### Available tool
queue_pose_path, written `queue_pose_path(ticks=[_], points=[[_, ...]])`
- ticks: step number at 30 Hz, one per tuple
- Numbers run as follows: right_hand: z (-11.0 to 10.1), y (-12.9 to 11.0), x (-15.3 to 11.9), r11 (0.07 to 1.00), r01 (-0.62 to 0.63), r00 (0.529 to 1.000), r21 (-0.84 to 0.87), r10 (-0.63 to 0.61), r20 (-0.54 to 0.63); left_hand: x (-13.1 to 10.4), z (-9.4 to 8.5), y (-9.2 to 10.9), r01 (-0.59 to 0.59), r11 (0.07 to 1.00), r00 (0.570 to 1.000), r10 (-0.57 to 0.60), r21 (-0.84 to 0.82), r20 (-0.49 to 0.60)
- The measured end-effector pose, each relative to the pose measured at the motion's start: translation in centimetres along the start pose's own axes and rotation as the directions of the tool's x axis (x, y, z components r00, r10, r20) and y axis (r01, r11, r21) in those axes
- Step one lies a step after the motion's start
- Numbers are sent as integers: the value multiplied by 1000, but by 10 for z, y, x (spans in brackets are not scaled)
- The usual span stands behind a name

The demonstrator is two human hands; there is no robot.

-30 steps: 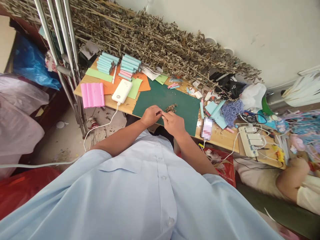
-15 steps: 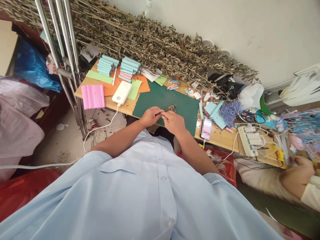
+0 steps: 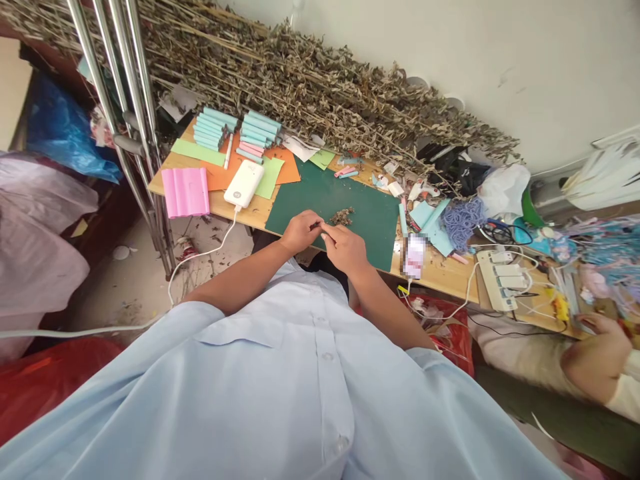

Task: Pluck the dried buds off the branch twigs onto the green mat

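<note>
My left hand (image 3: 301, 232) and my right hand (image 3: 346, 248) meet fingertip to fingertip over the near edge of a dark green cutting mat (image 3: 375, 230). Both are closed in a pinch. Whatever lies between the fingers is too small and covered to make out; a dark speck shows at the left fingertips. Just beyond my right fingers, a small heap of crumbled dried leaves (image 3: 343, 217) rests on the mat.
Dried leafy stalks (image 3: 300, 73) lie along the wall behind the wooden table. Blue paper rolls (image 3: 260, 127), a pink sheet (image 3: 185, 193) and a white power bank (image 3: 244, 185) stand left. A phone (image 3: 413, 257), purple yarn (image 3: 463, 225) and a power strip (image 3: 503, 280) lie right, near another person's arm (image 3: 597, 360).
My right hand has shifted slightly left and down, so more of the leaf heap shows. Both hands keep their pinch.
</note>
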State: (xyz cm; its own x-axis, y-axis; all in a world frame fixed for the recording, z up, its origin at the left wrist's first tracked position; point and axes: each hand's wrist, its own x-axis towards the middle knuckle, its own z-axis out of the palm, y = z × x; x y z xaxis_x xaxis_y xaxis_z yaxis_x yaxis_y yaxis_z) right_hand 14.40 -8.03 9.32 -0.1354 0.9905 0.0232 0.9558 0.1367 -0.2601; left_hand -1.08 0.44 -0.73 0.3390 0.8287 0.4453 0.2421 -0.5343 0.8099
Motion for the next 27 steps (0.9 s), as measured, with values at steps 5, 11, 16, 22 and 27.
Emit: queue_pose_path(ticks=[5,11,16,22,27], points=[[-2,-3,2,1000,-6,1000,-28,6,17,0,-1,1,1,1000,1000,-1,-3,-7],[-6,-6,3,998,-7,999,-63,10,47,-1,-2,4,27,1000,1000,-27,-1,13],[-6,-7,6,998,-34,998,-50,37,55,-3,-2,3,-1,1000,1000,1,-6,19],[-7,-4,15,998,-59,998,26,58,27,-1,-3,3,-26,1000,999,26,5,23],[-7,1,13,995,-28,1000,95,27,9,-2,-3,3,14,999,1000,-14,32,12]])
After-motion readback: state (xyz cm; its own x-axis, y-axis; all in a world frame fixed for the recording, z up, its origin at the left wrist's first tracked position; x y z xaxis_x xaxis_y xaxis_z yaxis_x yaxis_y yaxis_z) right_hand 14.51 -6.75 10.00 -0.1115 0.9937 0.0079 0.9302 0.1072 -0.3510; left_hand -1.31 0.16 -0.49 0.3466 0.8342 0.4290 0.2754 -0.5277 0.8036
